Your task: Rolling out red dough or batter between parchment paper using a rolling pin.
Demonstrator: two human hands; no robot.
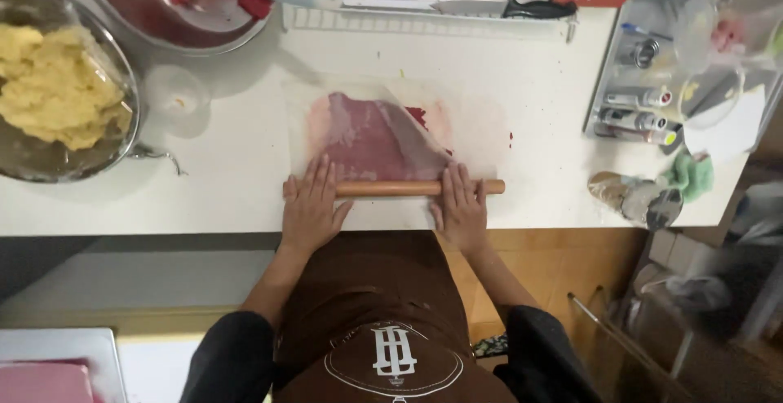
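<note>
Head view: left hand (310,205) and right hand (462,204), fingers flat and extended, press on wooden rolling pin (398,188) at near edge of pink dough (371,140), apparently under translucent sheet (457,126), on white table (228,166).

Both hands lie flat, palms down, on a wooden rolling pin (394,188): left hand (311,205) at one end, right hand (461,205) at the other. Beyond the pin, a flattened red dough sheet (375,138) sits under translucent paper (465,126) on the white table (228,158). A metal bowl of yellow dough (57,85) stands well apart.
</note>
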